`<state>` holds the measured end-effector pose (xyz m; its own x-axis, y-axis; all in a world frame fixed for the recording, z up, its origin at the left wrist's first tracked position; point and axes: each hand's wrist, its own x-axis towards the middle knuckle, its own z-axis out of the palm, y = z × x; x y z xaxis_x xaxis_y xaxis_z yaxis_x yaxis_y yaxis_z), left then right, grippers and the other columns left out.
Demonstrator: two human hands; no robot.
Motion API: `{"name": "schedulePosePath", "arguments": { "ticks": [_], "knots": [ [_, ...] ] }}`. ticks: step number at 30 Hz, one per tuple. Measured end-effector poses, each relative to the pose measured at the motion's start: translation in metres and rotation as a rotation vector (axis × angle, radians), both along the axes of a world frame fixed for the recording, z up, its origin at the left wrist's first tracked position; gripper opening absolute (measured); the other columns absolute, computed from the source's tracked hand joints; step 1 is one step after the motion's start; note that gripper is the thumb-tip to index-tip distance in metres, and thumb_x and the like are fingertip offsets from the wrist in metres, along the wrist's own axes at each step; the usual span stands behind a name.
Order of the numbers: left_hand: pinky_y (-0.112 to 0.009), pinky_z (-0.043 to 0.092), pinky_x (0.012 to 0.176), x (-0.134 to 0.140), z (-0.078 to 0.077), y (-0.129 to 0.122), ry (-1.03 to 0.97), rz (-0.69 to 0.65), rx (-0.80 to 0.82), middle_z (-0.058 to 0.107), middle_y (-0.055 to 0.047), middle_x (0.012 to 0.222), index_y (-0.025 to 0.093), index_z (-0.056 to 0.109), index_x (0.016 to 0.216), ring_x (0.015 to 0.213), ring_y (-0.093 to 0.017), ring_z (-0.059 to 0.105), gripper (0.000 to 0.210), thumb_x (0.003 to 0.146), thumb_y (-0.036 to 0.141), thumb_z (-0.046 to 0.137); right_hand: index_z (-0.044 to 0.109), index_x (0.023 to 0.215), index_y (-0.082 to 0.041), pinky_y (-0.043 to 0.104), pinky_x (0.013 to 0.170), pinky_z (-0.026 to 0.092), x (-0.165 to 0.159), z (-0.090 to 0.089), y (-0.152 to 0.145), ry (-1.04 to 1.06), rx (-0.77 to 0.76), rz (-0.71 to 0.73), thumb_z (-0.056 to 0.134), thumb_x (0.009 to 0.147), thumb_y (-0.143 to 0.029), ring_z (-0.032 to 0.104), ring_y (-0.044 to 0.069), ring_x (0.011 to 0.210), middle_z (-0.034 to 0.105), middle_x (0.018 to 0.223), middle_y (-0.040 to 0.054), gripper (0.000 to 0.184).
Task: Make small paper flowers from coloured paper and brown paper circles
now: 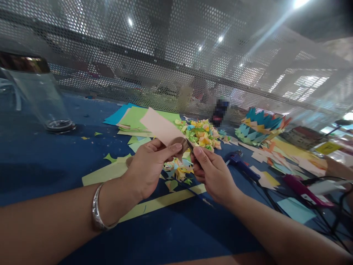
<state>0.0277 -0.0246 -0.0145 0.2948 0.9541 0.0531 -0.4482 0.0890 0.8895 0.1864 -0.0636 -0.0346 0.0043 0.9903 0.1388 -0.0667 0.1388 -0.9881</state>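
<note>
My left hand [150,165], with a silver bangle at the wrist, pinches a pale pink paper strip [160,127]. Under its thumb, a round brownish piece [179,144] lies against the paper; I cannot make out its material. My right hand [211,171] is closed around scissors [190,145], whose dark blades meet the paper's right edge; the fingers hide the handles. Just beyond both hands is a heap of small cut paper pieces [202,134] in yellow, green, peach and blue. More cuttings lie below the hands, beside a long pale yellow strip [162,202].
Stacked green and blue sheets [138,118] lie behind my left hand. A clear jar [52,95] stands at left. To the right are a blue glue gun [242,165], a purple power strip [306,189] with cables, and a spiky paper ring [259,127]. Perforated metal panelling [154,48] borders the back.
</note>
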Motion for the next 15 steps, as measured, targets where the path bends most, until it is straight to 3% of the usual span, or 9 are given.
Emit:
{"name": "schedulePosePath", "arguments": {
  "ticks": [15],
  "knots": [
    [-0.029, 0.048, 0.087, -0.0008, -0.0018, 0.0024, 0.034, -0.067, 0.088, 0.076, -0.004, 0.096, 0.019, 0.079, 0.093, 0.091, -0.016, 0.065, 0.020, 0.074, 0.026, 0.082, 0.049, 0.077, -0.020, 0.019, 0.039, 0.013, 0.0073, 0.0036, -0.0026, -0.064, 0.018, 0.038, 0.054, 0.096, -0.055, 0.017, 0.004, 0.043, 0.026, 0.051, -0.0103, 0.040]
  ]
}}
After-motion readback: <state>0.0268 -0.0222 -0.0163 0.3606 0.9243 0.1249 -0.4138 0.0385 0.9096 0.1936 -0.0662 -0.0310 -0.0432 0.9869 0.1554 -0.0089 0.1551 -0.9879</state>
